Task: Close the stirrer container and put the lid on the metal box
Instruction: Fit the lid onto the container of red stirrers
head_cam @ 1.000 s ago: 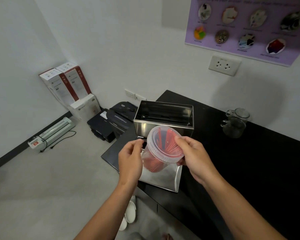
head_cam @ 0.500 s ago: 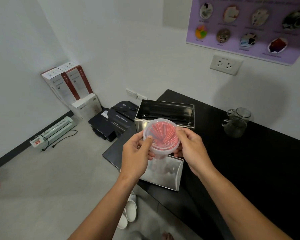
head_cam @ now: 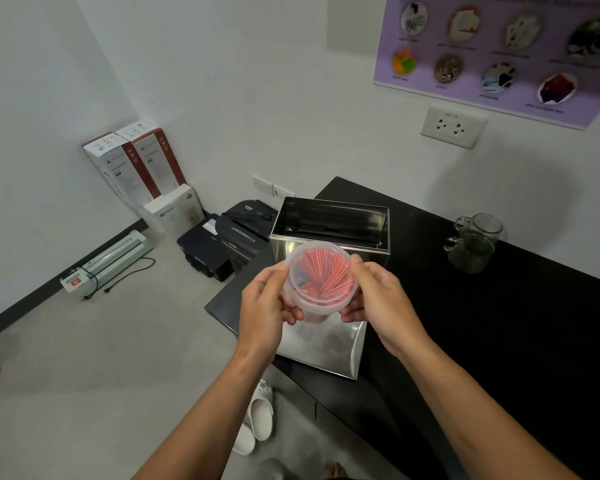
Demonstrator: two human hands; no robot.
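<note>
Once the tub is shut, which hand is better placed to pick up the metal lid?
Probably the right hand: it sits directly above the metal lid lying flat on the counter, while the left hand is over its outer edge, cradling the tub.

Stirrer container [head_cam: 321, 277] above box lid [head_cam: 326, 342] — metal box [head_cam: 329, 225] behind; jars [head_cam: 473, 242] right.
</note>
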